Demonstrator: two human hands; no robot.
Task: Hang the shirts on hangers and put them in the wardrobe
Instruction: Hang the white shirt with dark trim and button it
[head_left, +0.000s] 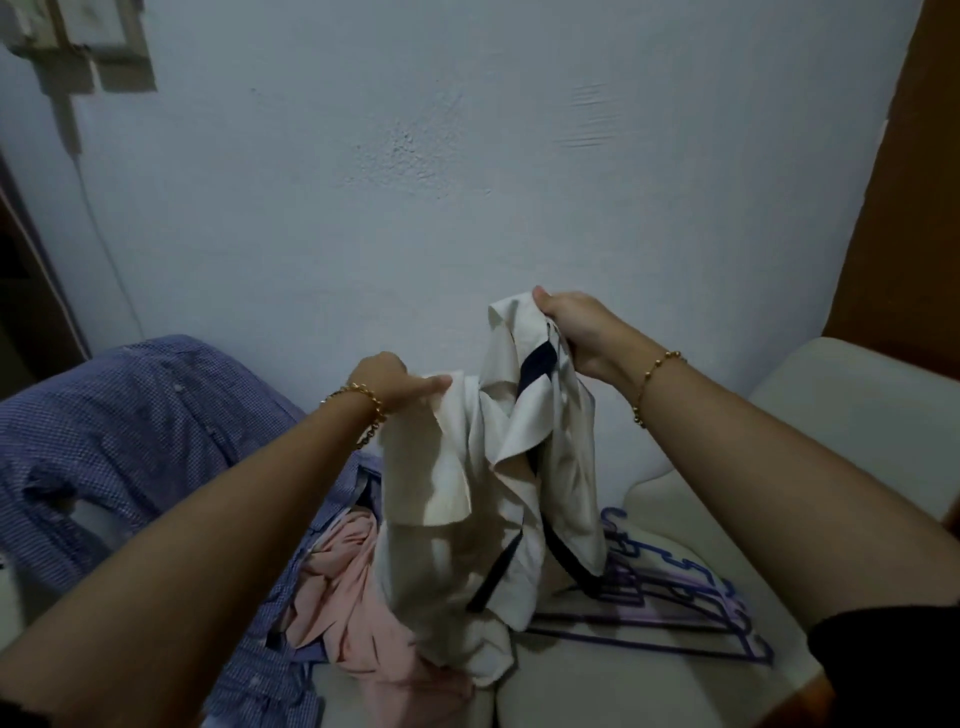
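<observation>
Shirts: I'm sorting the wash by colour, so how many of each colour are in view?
White fabric shirt with navy trim: 1
Blue checked fabric shirt: 1
Pink crumpled fabric shirt: 1
Total: 3

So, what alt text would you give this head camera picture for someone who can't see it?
A person's left hand and right hand hold up a crumpled cream shirt with dark trim before a pale wall. Beneath it, purple hangers lie on a pale cushion, with a pink garment and blue checked shirt at left.
</observation>
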